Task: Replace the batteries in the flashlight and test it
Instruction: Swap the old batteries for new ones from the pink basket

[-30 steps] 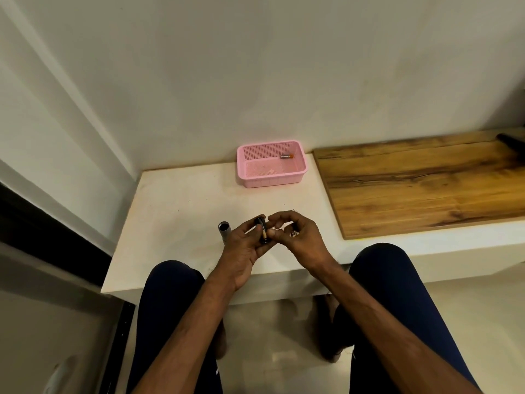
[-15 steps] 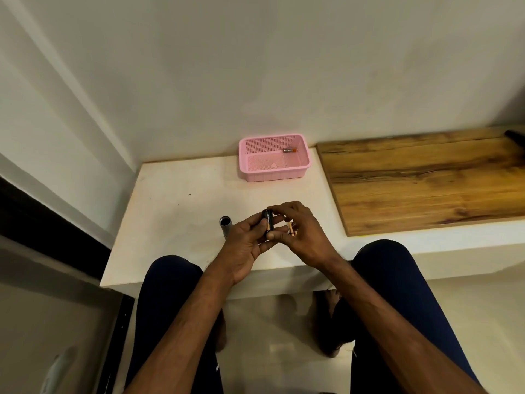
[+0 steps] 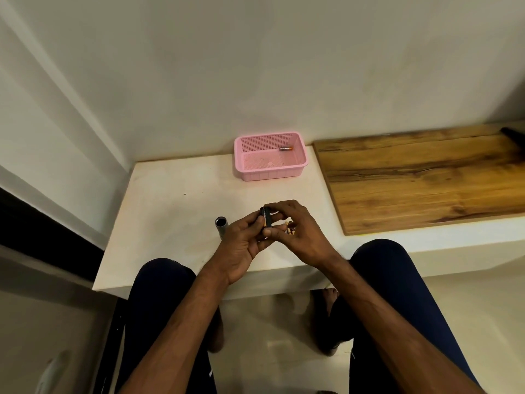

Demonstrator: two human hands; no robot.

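Battery holder (image 3: 265, 220): small, rigid, light, slick plastic; you pinch it between left hand (image 3: 241, 248) and right hand (image 3: 298, 234) fingers above the tabletop (image 3: 170, 200). Grip its sides. Flashlight tube (image 3: 221, 226) stands beside.

Head view, looking down past two knees in dark trousers.

- White ledge (image 3: 170, 200), centre of frame, against a pale wall.
- Pink basket (image 3: 250, 169), upper centre, at the wall; one battery (image 3: 285, 149) lies inside near its far right corner.
- Wooden board (image 3: 426, 180), right of frame, just beside the basket.
- Grey flashlight tube (image 3: 221, 225), open end up, left of the hands.
- Left hand (image 3: 241, 248) and right hand (image 3: 301, 237), centre, both gripping a small black battery holder (image 3: 265, 218); orange-tipped batteries (image 3: 290, 229) show under the right fingers.
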